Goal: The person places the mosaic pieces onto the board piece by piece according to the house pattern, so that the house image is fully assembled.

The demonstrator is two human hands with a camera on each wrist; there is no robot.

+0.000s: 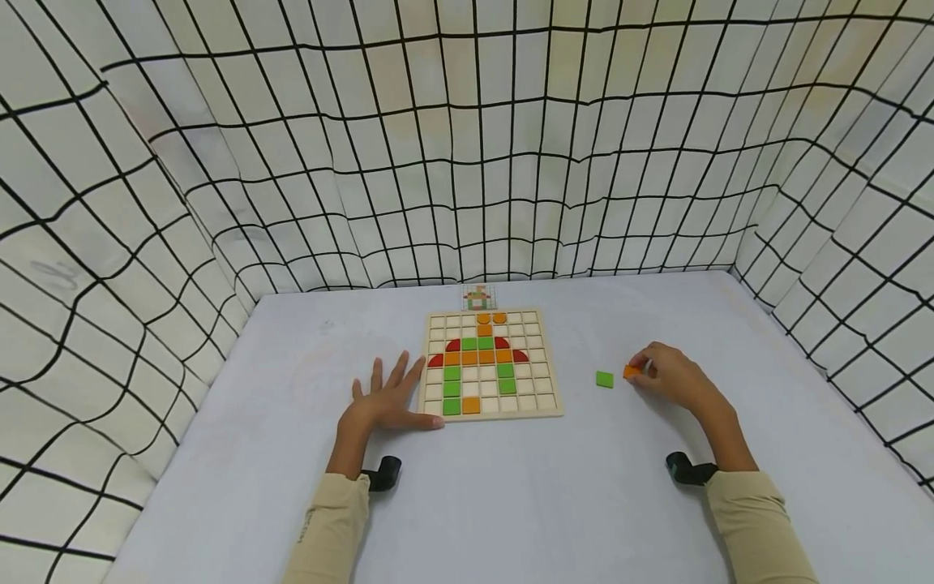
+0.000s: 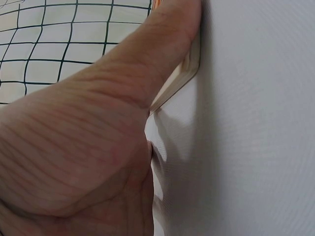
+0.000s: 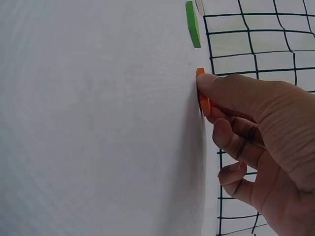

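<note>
A wooden grid board lies on the table, with green, orange and red tiles set in some of its squares. My left hand is spread at the board's left side, fingers straight, the thumb along its near left corner; the left wrist view shows the thumb against the board's edge. To the right of the board, my right hand pinches an orange square tile between thumb and fingers, close to the tabletop. In the right wrist view that orange tile is tilted on edge. A loose green square tile lies just left of it.
A small pattern card with a coloured picture sits behind the board's far edge. White cloth walls with black netting rise at the back and both sides of the white table. Each wrist wears a black camera mount.
</note>
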